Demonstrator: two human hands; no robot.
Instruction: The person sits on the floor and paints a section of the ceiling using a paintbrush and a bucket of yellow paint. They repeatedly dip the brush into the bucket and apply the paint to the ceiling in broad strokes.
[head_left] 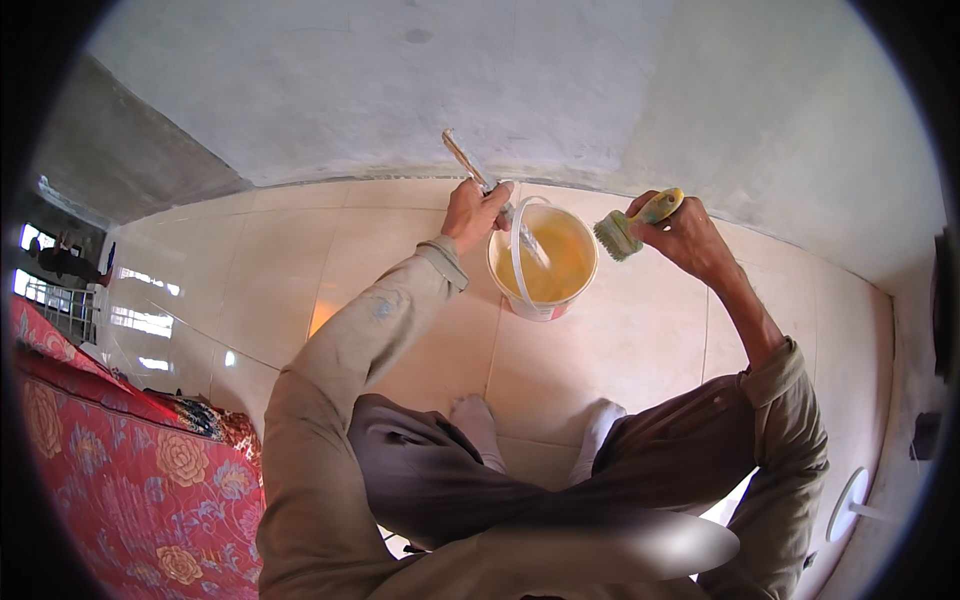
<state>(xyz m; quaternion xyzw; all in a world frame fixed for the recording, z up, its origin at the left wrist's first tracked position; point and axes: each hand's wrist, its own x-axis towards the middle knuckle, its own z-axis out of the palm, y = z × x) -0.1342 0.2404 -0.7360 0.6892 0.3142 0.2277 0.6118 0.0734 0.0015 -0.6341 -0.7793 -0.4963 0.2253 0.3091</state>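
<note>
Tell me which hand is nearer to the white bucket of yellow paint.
Left. The left hand is at the bucket's rim, its grip on a stick that dips into the paint. The right hand is off to the bucket's right, clear of it, holding a brush.

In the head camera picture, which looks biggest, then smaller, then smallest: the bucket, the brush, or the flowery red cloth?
1. Flowery red cloth, though it lies nearer the camera.
2. Bucket.
3. Brush, in the right hand.

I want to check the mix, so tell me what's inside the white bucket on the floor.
The white bucket holds yellowish liquid; a stick held by the left hand dips in. Its submerged end and the bucket's bottom are hidden.
</note>
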